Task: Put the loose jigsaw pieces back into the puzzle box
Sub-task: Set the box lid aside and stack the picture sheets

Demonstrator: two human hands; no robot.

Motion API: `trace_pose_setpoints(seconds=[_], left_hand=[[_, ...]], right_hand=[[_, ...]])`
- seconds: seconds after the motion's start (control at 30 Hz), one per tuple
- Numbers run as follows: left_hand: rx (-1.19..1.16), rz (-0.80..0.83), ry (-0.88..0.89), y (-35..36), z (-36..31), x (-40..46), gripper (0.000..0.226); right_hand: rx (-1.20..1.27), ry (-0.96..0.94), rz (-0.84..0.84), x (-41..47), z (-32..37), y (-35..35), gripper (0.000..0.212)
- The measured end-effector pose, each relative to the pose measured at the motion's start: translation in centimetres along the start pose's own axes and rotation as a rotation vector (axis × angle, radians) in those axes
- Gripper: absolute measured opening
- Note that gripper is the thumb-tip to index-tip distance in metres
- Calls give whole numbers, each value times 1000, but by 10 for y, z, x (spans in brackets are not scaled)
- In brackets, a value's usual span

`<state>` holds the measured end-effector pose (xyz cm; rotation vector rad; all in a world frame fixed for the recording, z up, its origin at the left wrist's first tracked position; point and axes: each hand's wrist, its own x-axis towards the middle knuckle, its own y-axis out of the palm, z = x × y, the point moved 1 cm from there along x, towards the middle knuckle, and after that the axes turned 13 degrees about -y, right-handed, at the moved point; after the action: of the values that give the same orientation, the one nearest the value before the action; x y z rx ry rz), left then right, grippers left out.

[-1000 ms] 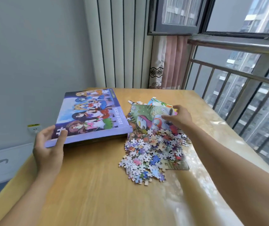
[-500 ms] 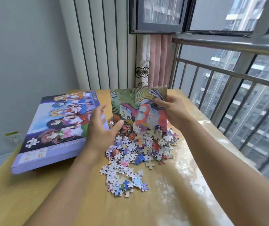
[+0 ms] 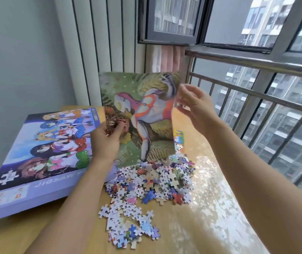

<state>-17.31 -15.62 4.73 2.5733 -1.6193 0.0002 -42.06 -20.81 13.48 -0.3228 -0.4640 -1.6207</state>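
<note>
A heap of loose jigsaw pieces [image 3: 150, 182] lies on the wooden table [image 3: 210, 208], trailing toward me. The lilac puzzle box [image 3: 42, 156] with its cartoon lid lies shut to the left of the heap. A printed picture sheet [image 3: 142, 114] stands nearly upright above the pieces. My left hand [image 3: 106, 142] pinches its left edge, thumb on the front. My right hand [image 3: 192, 105] is at the sheet's upper right edge, fingers spread and loosely bent; the blur hides whether it still holds the sheet.
A second colourful sheet [image 3: 178, 136] peeks out under the heap at the back right. A metal window railing [image 3: 256, 96] runs along the table's right side. A ribbed radiator [image 3: 102, 48] and a pink curtain [image 3: 166, 57] stand behind.
The picture sheet has been lifted from lying on the pieces to nearly upright. My left hand left the box and took the sheet's left edge. My right hand rose with the sheet.
</note>
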Motion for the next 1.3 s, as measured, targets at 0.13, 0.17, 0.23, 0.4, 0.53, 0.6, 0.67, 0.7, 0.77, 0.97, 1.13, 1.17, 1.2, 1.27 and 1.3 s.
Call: trace_pose_setpoints(seconds=[0.13,0.17,0.23,0.4,0.53,0.6,0.67,0.7,0.77,0.97,1.13,1.17,1.2,1.27,1.3], left_hand=[[-166,-198,-172,-17,5,28,18],[-173,-200,-191,-22,6,33,17],[-168,-178,-217,-28,10,38,14],[-257,-159,-289,-38,20,49,6],[-341,-186,-360,-46,27,57,6],[-355,-194,-386,-46,29,57,17],[-357,-203,-384,-47,30,59,24],[-368,-208,-380,-49,30,59,32],[-390,-205,-370,-53,30,63,68],[-437,-213,-359,-66,30,75,97],[-484,-240,-358,-76,50,96,99],[-492,-235,-360,-76,47,93,97],[-511,-237,-350,-77,46,93,94],[-530,-259,-312,-77,38,87,89],[-535,-263,-301,-78,35,85,83]], right_hand=[[-612,431,-114,-3,-49,-28,52],[-660,571,-36,-10,-63,-32,53],[-630,722,15,-19,-84,-36,53],[-504,780,-63,-10,-109,-33,43],[-324,712,-108,-6,-112,-32,25],[-221,634,-125,-5,-109,-30,29],[-145,599,-107,-3,-104,-29,37],[-103,591,-82,-3,-99,-27,39],[-22,568,-58,0,-92,-25,38],[37,380,-44,8,-73,-20,16],[101,189,-24,15,-52,-14,21],[109,152,-38,18,-48,-13,21],[119,116,-49,20,-44,-12,20],[139,51,-53,23,-35,-10,19],[148,22,-51,24,-30,-10,19]])
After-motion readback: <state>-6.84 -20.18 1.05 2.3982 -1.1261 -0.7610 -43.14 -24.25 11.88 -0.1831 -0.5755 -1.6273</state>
